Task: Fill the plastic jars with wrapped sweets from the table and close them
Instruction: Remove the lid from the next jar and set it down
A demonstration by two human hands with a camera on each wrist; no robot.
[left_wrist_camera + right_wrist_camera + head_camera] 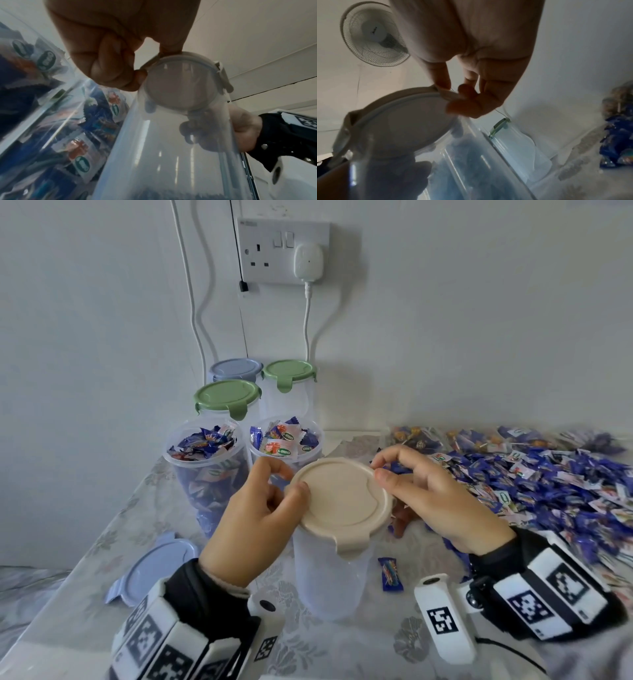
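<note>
Head view, step: you are working the beige lid (342,501) on the near jar (330,580), which looks empty; whether you are taking it off or putting it on cannot be told.
Blue lid (156,568): loose on the desk (359,642) at 8 o'clock of the jar.
Left hand (255,520): your grip pinches the lid tab at 9 o'clock.
Filled jars (205,470): two uncapped at 11 o'clock; three capped behind them.
Right hand (435,494): this grip pinches the rim tab at 2 o'clock.
Sweets (534,477): heaped at 3 o'clock.
Next move: probably free the tabs, lift the lid and fill; the front tab at 6 o'clock looks latched.
</note>
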